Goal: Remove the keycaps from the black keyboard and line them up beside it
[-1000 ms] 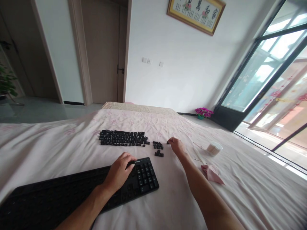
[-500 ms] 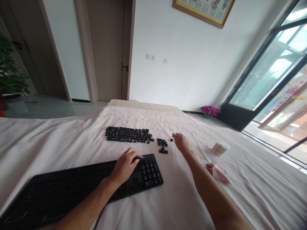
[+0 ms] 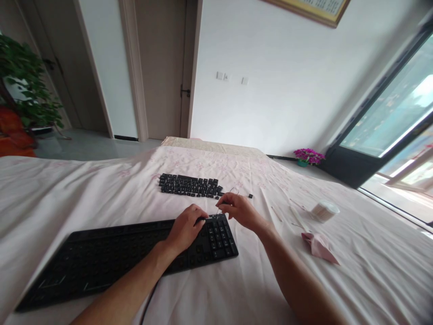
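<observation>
A black keyboard (image 3: pixel 122 239) lies tilted across the cloth, with many keys off its main section and the number pad keys in place. My left hand (image 3: pixel 187 227) is closed on its upper edge, left of the number pad. Just above the number pad's top edge, my right hand (image 3: pixel 238 208) pinches a thin wire keycap puller (image 3: pixel 234 190). Its wires show above and below the fingers. Behind the hands, loose black keycaps (image 3: pixel 189 185) lie in rows, and a single keycap (image 3: pixel 251 196) sits apart to the right. Some keycaps are hidden by my right hand.
To the right are a round tub of cotton swabs (image 3: pixel 325 211), a few loose swabs (image 3: pixel 276 214) and a folded pink cloth (image 3: pixel 320 247). A cable (image 3: pixel 149 301) runs from the keyboard toward me. The bedspread (image 3: pixel 365 280) is wrinkled.
My right hand has moved left and toward me, from beside the single keycap to the keyboard's top edge, with the wire puller now visible in it. The view has turned slightly left.
</observation>
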The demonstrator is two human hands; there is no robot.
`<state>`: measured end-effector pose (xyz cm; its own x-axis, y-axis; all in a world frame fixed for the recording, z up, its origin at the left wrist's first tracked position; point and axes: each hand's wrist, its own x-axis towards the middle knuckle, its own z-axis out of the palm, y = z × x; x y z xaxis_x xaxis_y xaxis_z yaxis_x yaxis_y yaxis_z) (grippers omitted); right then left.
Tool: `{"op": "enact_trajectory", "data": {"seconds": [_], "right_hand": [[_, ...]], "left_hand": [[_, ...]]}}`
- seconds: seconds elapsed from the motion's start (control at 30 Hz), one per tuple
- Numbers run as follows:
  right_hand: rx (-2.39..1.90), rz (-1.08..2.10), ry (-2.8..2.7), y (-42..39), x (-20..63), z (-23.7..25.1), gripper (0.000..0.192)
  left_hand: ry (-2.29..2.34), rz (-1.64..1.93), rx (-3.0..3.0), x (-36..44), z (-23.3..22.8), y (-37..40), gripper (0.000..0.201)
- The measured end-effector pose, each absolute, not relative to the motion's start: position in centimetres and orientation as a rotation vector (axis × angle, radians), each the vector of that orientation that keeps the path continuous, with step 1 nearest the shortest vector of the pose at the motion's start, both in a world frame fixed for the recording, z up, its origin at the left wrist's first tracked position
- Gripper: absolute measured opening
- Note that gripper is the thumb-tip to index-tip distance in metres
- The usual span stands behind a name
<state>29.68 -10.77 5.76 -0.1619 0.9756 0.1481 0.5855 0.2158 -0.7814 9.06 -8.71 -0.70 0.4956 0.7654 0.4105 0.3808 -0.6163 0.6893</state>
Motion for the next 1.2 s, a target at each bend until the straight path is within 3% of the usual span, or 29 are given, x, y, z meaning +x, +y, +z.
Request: {"op": "enact_trajectory", "data": {"seconds": [0.33,0.67,0.97,1.2], "right_hand": [[-1.423,0.813,-1.930,-11.2,29.2,5.1,0.023],[-1.257,0.600,-2.224,-12.0,27.9,4.6,0.024],[-1.192,0.552,-2.063,-12.2,28.0,2.2,0.036],[-1.138,0.427,-1.991,-12.2,27.0,0.7,0.036]], "left_hand": [[0.953,0.962,2.222,9.1,-0.6,-8.7,0.021],[0.953,0.964,2.234,9.2,-0.9,-8.5,0.017],[0.955,0.927,2.274,9.2,-0.9,-8.5,0.024],[0.972,0.816,2.396,10.5,-0.6,-7.9,0.006]]}}
